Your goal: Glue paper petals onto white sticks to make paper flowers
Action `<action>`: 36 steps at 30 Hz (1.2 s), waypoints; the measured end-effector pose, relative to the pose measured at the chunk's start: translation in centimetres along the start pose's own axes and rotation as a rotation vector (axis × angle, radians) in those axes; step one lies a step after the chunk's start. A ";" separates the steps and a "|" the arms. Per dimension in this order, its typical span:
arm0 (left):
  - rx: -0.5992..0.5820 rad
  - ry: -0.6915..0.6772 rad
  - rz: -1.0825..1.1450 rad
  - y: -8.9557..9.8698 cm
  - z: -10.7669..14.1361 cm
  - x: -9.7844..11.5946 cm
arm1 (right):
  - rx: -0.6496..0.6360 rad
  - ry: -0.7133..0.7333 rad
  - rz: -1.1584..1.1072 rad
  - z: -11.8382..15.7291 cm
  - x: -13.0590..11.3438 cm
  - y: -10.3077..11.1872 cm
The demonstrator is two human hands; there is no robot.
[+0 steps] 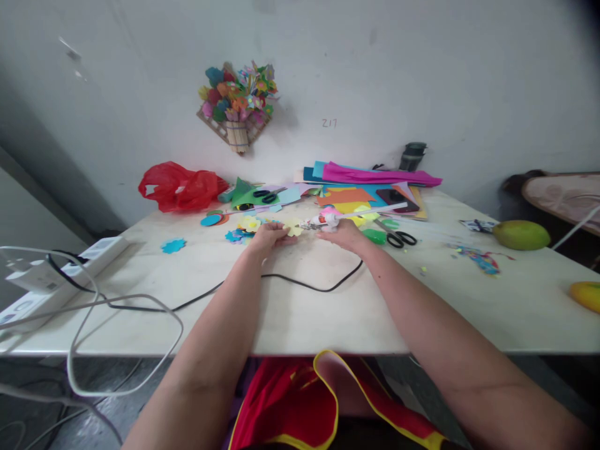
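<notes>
Pinched in my left hand (272,237) is a pale yellow paper flower (293,227). My right hand (344,235) is closed around a white glue gun (329,220), its nozzle pointing left at the flower; whether the tip touches the paper I cannot tell. A long white glue stick (375,210) sticks out of the gun's back, and a black cord (323,290) runs from beneath my right wrist across the table. Beside my left hand lies a pile of blue and yellow paper flowers (239,236). Black-handled scissors (402,239) rest right of my right hand.
A power strip (105,250) with looping white cables (175,319) occupies the left edge. Along the back are a red plastic bag (180,186), more scissors (269,195), coloured sheets (375,175) and a dark cup (412,156). A green mango (521,235) and paper scraps (482,259) lie right.
</notes>
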State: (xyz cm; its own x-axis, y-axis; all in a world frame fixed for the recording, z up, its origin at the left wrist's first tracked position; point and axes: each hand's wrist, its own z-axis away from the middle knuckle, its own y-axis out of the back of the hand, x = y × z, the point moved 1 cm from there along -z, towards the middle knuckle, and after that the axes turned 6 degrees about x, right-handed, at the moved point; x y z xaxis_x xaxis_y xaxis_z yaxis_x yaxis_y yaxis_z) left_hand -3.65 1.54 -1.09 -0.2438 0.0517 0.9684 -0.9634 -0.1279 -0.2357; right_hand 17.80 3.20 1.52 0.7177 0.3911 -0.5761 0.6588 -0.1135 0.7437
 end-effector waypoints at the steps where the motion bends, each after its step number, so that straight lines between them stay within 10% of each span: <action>1: -0.003 -0.005 -0.001 0.0 0.0 0.0 | -0.001 -0.001 0.000 0.0 0.0 0.0; 36: -0.030 -0.009 -0.042 0.0 0.1 0.1 | -0.009 0.012 -0.018 0.1 -0.4 0.4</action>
State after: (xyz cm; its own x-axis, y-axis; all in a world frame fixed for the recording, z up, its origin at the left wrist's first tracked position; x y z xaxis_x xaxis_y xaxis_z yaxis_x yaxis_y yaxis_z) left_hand -3.64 1.45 -1.03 -0.2018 0.0470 0.9783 -0.9758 -0.0959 -0.1967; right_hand 17.84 2.89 1.97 0.7026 0.4044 -0.5855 0.6698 -0.0980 0.7360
